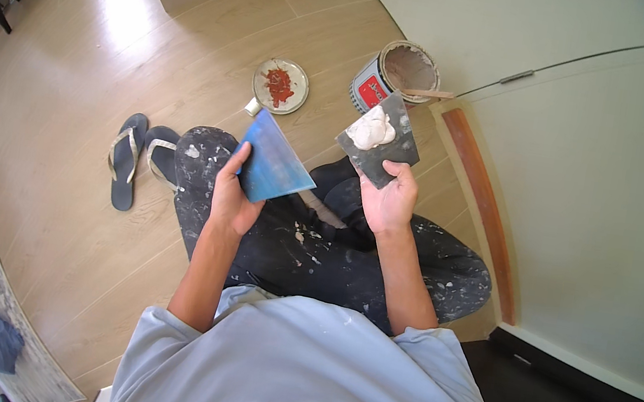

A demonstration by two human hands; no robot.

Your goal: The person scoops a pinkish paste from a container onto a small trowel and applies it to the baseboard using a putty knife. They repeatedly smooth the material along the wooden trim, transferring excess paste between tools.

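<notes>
My left hand (232, 204) is closed on a blue flat spreader (274, 162), thumb on its near face, with the blade tilted over my knee. In my right hand (388, 203) is a square dark grey putty plate (403, 148), pinched at its near corner under my thumb. A mound of white putty (372, 129) sits on that plate. The two tools are apart, the spreader to the left of the plate. Just beyond the plate stands an open can (367, 85) with pale brownish filler inside and a wooden stick (438, 95) across its rim.
A round lid (298, 85) with red-brown paste lies on the wood floor, a small pale cap (252, 106) beside it. Black flip-flops (124, 163) lie at left. To the right, a reddish-brown wooden strip (483, 208) runs below a white panel (592, 175). My paint-spotted trousers (289, 250) fill the middle.
</notes>
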